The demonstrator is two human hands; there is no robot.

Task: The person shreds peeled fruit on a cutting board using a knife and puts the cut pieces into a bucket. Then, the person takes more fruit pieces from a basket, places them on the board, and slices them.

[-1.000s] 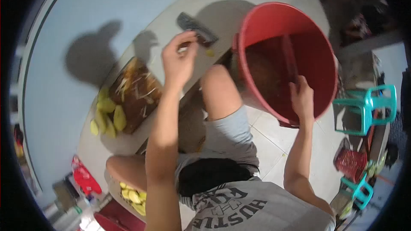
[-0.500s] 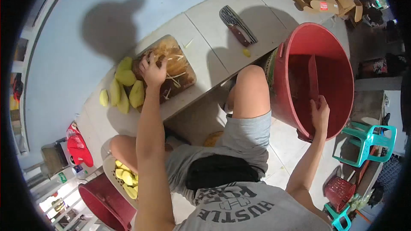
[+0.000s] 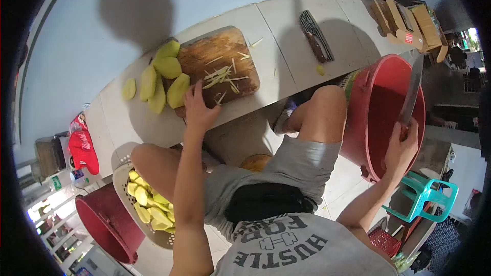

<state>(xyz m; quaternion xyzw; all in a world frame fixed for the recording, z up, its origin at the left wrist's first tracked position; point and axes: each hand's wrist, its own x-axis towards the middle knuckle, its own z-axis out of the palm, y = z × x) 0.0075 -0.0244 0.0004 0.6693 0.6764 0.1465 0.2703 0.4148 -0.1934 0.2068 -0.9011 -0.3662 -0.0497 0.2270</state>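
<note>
My left hand (image 3: 198, 108) is at the near left edge of the wooden cutting board (image 3: 204, 51), thumb and fingers apart. Its fingertips are beside a peeled green mango piece (image 3: 178, 91); whether they touch it I cannot tell. More peeled mango pieces (image 3: 148, 83) lie at the board's left end. Thin pale strips (image 3: 219, 75) are scattered on the board. In my right hand (image 3: 401, 148) is a long-bladed knife (image 3: 412, 89), blade up, over the large red bucket (image 3: 358, 117).
A second knife with a patterned blade (image 3: 317, 38) lies on the tiled ledge (image 3: 279, 25), with a small green scrap (image 3: 320, 70) near it. By my left knee is a basin (image 3: 120, 186) of yellow-green pieces. Another red bucket (image 3: 105, 225), a teal stool (image 3: 427, 194) and cardboard boxes (image 3: 422, 25) stand around.
My left hand has moved off the middle of the board to its near left edge, uncovering a small pile of strips. The knife has risen out of the red bucket. The view has shifted.
</note>
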